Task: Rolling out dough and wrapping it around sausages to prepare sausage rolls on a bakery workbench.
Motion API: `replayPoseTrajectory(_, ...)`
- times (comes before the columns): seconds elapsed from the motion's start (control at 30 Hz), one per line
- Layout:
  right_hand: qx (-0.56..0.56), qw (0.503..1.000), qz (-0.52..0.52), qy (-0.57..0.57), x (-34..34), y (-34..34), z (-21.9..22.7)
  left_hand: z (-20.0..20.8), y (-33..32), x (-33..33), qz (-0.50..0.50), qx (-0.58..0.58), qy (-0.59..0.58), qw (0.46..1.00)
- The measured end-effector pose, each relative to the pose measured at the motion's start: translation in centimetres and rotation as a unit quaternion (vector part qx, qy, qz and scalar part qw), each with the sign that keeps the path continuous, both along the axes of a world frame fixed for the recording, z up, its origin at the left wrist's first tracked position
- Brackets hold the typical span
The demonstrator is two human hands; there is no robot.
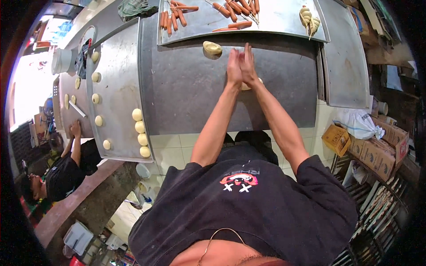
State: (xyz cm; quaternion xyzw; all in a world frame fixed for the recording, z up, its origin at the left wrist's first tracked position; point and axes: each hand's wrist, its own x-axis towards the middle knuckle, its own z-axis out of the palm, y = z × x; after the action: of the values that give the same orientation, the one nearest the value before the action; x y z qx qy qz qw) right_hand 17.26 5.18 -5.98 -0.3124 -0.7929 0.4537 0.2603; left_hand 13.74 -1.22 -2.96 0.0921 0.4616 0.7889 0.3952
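Note:
Over the grey work table [186, 97], my left hand [234, 68] and my right hand [247, 66] meet palm to palm, fingers stretched out and pointing away from me. Whether anything lies between the palms is hidden. Below my wrists a piece of dough [246, 86] shows in part, mostly covered by them. Just left of my fingertips rests an oval, folded piece of dough [212, 48]. Beyond, a metal tray [275, 22] holds several sausages on sticks [239, 25] and, at its right, a skewer wrapped in dough [309, 21].
At left, a metal tray [120, 80] carries several dough balls [140, 127]. Another bare metal tray [346, 66] stands at right. A co-worker [66, 173] works at far left near a white rolling pin [77, 108]. Cardboard boxes [372, 153] and a white bag [357, 124] sit at right.

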Motion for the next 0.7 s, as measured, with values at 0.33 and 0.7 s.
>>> replayPoseTrajectory(0.33,0.237,0.905,0.066,-0.347,16.8,-9.0,3.1,1.6,-13.4,6.6,-0.208,-0.380,0.688,0.583)
replayPoseTrajectory(0.7,0.309,0.895,0.139,-0.289,15.7,-4.6,2.8,2.7,-13.1,1.6,-0.265,-0.323,0.727,0.544)
